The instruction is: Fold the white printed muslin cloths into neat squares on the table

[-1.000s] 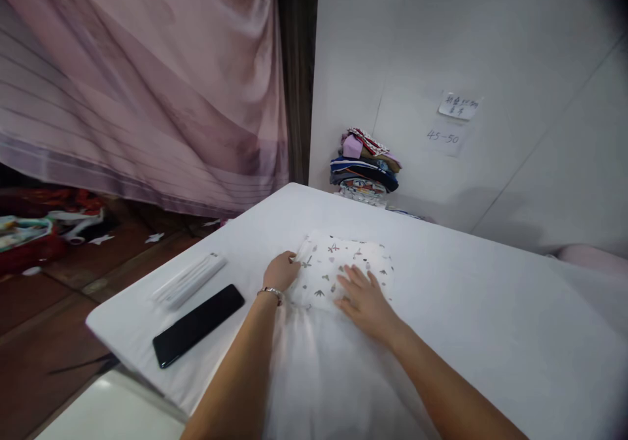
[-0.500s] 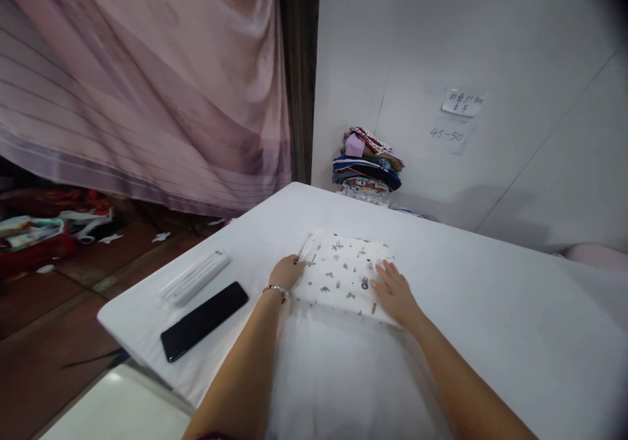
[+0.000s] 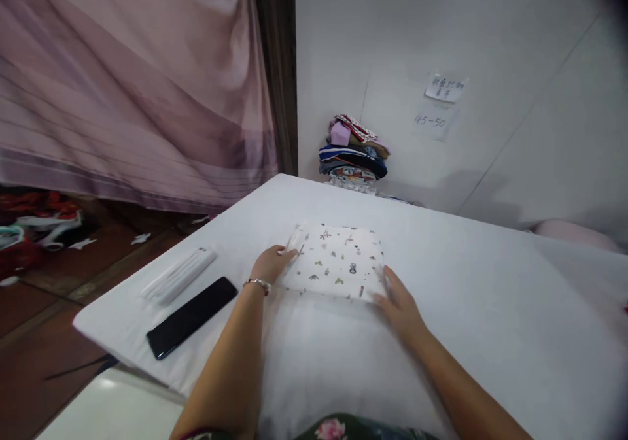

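Observation:
A folded white cloth [image 3: 338, 263] printed with small leaves and figures lies flat on the table. It appears to be inside a clear plastic bag [image 3: 324, 335], whose loose part stretches toward my body. My left hand [image 3: 271, 265] is closed on the left edge of the bagged cloth, its fingertips over the border. At the right edge, my right hand [image 3: 401, 306] grips the bag's side with thumb and fingers. Motion slightly blurs those fingers.
Left of the cloth, a black phone [image 3: 191, 317] and a rolled clear plastic piece [image 3: 179, 275] lie on the white table [image 3: 490, 296]. Stacked folded clothes [image 3: 354, 152] stand beyond the far edge, by a wall with paper notes [image 3: 439, 103]. A pink curtain [image 3: 147, 87] hangs at left.
My right hand has moved from lying on top of the cloth to its right edge. My left hand stays at the left edge. The whole view has shifted slightly.

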`<state>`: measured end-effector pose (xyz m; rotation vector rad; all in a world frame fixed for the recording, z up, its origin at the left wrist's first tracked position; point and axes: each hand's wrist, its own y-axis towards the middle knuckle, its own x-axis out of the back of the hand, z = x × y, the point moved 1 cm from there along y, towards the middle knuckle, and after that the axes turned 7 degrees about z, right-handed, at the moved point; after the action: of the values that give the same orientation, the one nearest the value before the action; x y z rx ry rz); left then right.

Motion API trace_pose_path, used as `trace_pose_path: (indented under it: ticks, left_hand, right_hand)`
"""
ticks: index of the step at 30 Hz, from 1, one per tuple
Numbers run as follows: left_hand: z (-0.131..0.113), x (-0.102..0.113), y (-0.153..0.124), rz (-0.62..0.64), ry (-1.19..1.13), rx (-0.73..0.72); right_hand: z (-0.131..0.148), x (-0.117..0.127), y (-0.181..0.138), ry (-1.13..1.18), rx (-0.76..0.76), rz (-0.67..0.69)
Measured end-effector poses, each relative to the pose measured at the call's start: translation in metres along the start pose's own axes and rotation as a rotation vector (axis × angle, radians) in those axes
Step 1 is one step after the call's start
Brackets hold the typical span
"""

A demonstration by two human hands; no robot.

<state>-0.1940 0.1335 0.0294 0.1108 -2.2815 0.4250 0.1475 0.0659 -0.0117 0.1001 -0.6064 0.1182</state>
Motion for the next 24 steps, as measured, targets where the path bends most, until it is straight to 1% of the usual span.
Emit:
trace_pose_path:
  ticks: [1, 3, 5, 7, 10, 11, 13, 16, 19, 22, 24]
  left_hand:
    - [-0.002, 0.001, -0.002, 0.000, 0.023, 0.005]
    - [-0.008, 0.003, -0.004, -0.002, 0.054, 0.007]
    - [-0.018, 0.005, -0.006, -0.007, -0.039, 0.008]
    - [-0.032, 0.008, -0.009, 0.007, -0.297, 0.003]
    - [-0.054, 0.016, -0.010, 0.095, -0.720, -0.037]
    - [-0.060, 0.019, -0.010, 0.123, -0.811, -0.057]
    - [-0.071, 0.024, -0.009, 0.148, -0.911, -0.088]
    - [-0.080, 0.027, -0.008, 0.137, -0.935, -0.101]
    - [-0.081, 0.028, -0.008, 0.123, -0.946, -0.116]
    - [-0.075, 0.026, -0.006, 0.106, -0.962, -0.146]
    - [-0.067, 0.022, -0.004, 0.098, -0.866, -0.148]
  right_hand:
    - [0.000, -0.004, -0.007, -0.067, 0.034, 0.024]
    - [0.000, -0.010, -0.014, -0.173, 0.069, 0.031]
    - [0.003, -0.013, -0.013, -0.234, 0.068, 0.012]
    - [0.008, -0.014, -0.009, -0.282, 0.073, 0.009]
    - [0.017, -0.013, -0.003, -0.356, 0.083, -0.001]
    - [0.020, -0.013, -0.002, -0.370, 0.075, -0.006]
    - [0.023, -0.013, -0.002, -0.379, 0.043, -0.016]
    - [0.024, -0.012, -0.005, -0.397, 0.025, -0.028]
    - [0.021, -0.009, -0.007, -0.417, 0.040, -0.035]
    - [0.017, -0.004, -0.008, -0.313, 0.017, -0.084]
    - [0.014, -0.001, -0.008, -0.211, 0.022, -0.141]
